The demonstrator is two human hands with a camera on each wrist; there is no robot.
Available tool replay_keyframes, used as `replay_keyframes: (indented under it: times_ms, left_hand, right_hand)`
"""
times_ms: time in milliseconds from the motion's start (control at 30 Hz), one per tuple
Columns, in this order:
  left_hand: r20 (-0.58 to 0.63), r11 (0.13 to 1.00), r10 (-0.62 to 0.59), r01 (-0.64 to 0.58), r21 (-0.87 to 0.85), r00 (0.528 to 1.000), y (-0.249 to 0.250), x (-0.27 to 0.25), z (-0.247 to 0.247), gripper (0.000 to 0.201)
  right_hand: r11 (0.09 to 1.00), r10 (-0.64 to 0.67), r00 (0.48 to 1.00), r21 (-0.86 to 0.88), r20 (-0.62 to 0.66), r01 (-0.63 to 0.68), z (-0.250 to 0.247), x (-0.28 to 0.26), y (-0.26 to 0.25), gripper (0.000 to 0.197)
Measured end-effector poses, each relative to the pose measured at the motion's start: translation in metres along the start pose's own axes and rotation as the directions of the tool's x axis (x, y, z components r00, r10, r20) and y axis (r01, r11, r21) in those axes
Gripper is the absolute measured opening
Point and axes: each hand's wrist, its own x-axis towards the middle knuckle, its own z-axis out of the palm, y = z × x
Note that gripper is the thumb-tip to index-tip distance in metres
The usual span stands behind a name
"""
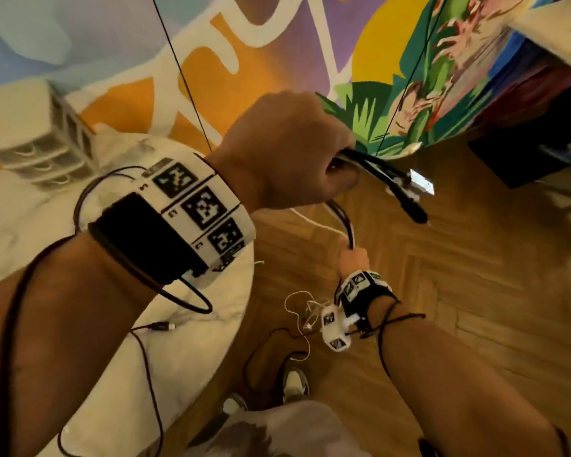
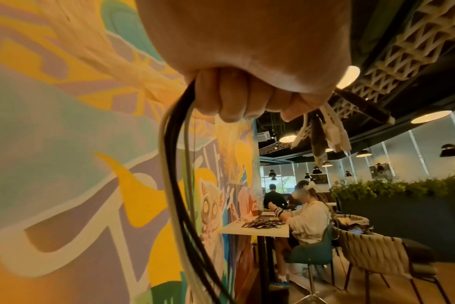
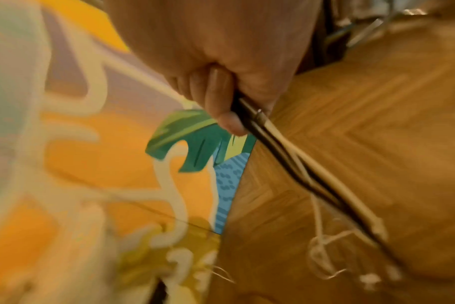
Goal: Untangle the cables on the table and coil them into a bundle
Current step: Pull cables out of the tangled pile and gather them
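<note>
My left hand (image 1: 287, 153) is raised high and grips a bundle of black and white cables (image 1: 345, 222) in a fist. Their connector ends (image 1: 409, 192) stick out to the right of it. In the left wrist view the fingers (image 2: 234, 98) curl round the cables (image 2: 174, 164), and the plugs (image 2: 325, 133) hang beside them. The strands drop from that fist to my right hand (image 1: 353, 258), which grips them lower down. In the right wrist view this hand (image 3: 221, 92) holds the cables (image 3: 312, 179). A loose white tangle (image 3: 322, 253) hangs below it, over the floor.
A round white marble table (image 1: 185, 374) stands at the left, with a thin dark cable (image 1: 160, 325) lying on it. Behind it is a painted mural wall (image 1: 244, 77). Wood floor (image 1: 475, 291) and my shoes (image 1: 294, 380) are below. Another person sits at a far table (image 2: 257, 228).
</note>
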Motion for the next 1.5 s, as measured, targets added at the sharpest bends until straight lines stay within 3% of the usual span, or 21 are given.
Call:
replay_keyframes:
  times_ms: [133,267,367,467,567,667,733,833,867,933,1000,1033,1100,1167,1233,1267,1300,1367,1433,1467,1500]
  left_hand:
    - [-0.091,0.999,-0.029,0.031,0.024,0.995,-0.017,0.001,-0.009,0.023]
    - [-0.199,0.994,-0.074,0.088,0.062,0.977,-0.032,0.014,-0.020,0.026]
    - [-0.197,0.985,-0.127,0.147,0.089,0.972,-0.036,0.025,-0.027,0.029]
    - [-0.220,0.991,-0.128,0.134,0.013,0.967,-0.036,0.028,-0.022,0.026]
    - [-0.271,0.990,-0.135,0.116,-0.083,0.953,-0.037,0.022,-0.009,0.027]
    - [-0.253,0.951,-0.220,0.150,-0.270,0.942,-0.037,0.015,0.015,0.030]
    - [-0.213,0.872,-0.321,0.200,-0.446,0.923,-0.037,0.011,0.038,0.036]
    - [-0.072,0.656,-0.520,0.344,-0.672,0.851,-0.038,0.010,0.080,0.040]
    - [-0.009,0.555,-0.581,0.388,-0.736,0.814,-0.037,0.011,0.094,0.040]
    - [0.114,0.345,-0.661,0.434,-0.832,0.742,-0.036,0.011,0.114,0.041]
    - [0.221,0.154,-0.675,0.427,-0.891,0.704,-0.036,0.011,0.127,0.045]
    - [0.262,0.101,-0.646,0.420,-0.902,0.717,-0.037,0.009,0.132,0.048]
    - [0.290,0.098,-0.571,0.415,-0.905,0.768,-0.035,0.005,0.138,0.055]
    - [0.321,0.103,-0.565,0.451,-0.887,0.760,-0.033,-0.002,0.139,0.058]
    - [0.341,0.098,-0.604,0.491,-0.865,0.721,-0.033,-0.008,0.141,0.052]
    - [0.350,0.088,-0.618,0.504,-0.859,0.704,-0.032,-0.010,0.142,0.046]
    - [0.366,0.077,-0.615,0.515,-0.853,0.699,-0.031,-0.013,0.141,0.039]
    - [0.357,0.105,-0.590,0.507,-0.855,0.724,-0.029,-0.023,0.137,0.022]
    - [0.369,0.193,-0.580,0.563,-0.804,0.726,-0.025,-0.033,0.129,0.011]
    - [0.411,0.227,-0.587,0.629,-0.744,0.697,-0.022,-0.036,0.130,0.017]
    - [0.483,0.205,-0.602,0.708,-0.676,0.636,-0.016,-0.033,0.142,0.026]
  right_hand:
    - [0.939,-0.099,0.985,0.315,-0.143,0.140,-0.010,0.016,-0.078,0.038]
    - [0.725,-0.215,0.940,0.602,-0.263,0.335,-0.029,0.018,-0.151,0.037]
    - [0.648,-0.271,0.920,0.653,-0.284,0.393,-0.043,0.006,-0.182,0.037]
    - [0.688,-0.304,0.916,0.606,-0.261,0.401,-0.041,0.001,-0.173,0.042]
    - [0.806,-0.287,0.936,0.476,-0.205,0.352,-0.029,0.007,-0.129,0.042]
    - [0.947,-0.285,0.957,0.138,-0.056,0.290,-0.025,0.015,-0.076,0.028]
    - [0.947,-0.301,0.953,-0.111,0.033,0.303,-0.022,0.026,-0.047,0.022]
    - [0.850,-0.303,0.933,-0.388,0.196,0.357,-0.015,0.036,-0.023,0.007]
    - [0.820,-0.287,0.926,-0.436,0.246,0.370,-0.010,0.039,-0.017,0.014]
    - [0.765,-0.292,0.908,-0.496,0.300,0.410,-0.003,0.040,-0.008,0.051]
    - [0.730,-0.427,0.839,-0.419,0.337,0.540,-0.001,0.019,-0.015,0.081]
    - [0.709,-0.530,0.772,-0.316,0.351,0.630,-0.001,0.004,-0.024,0.086]
    - [0.688,-0.687,0.646,0.013,0.334,0.725,-0.004,-0.030,-0.052,0.070]
    - [0.725,-0.685,0.616,0.284,0.389,0.628,-0.008,-0.052,-0.079,0.051]
    - [0.740,-0.666,0.543,0.542,0.511,0.398,-0.018,-0.062,-0.099,0.026]
    - [0.715,-0.669,0.518,0.652,0.533,0.252,-0.025,-0.064,-0.104,0.032]
    - [0.698,-0.660,0.500,0.704,0.561,0.130,-0.033,-0.069,-0.109,0.040]
    - [0.718,-0.644,0.480,0.688,0.595,0.110,-0.039,-0.075,-0.115,0.046]
    - [0.762,-0.643,0.465,0.569,0.608,0.309,-0.038,-0.083,-0.121,0.047]
    - [0.777,-0.629,0.490,0.500,0.603,0.382,-0.036,-0.085,-0.125,0.043]
    - [0.792,-0.610,0.509,0.462,0.607,0.399,-0.034,-0.090,-0.130,0.039]
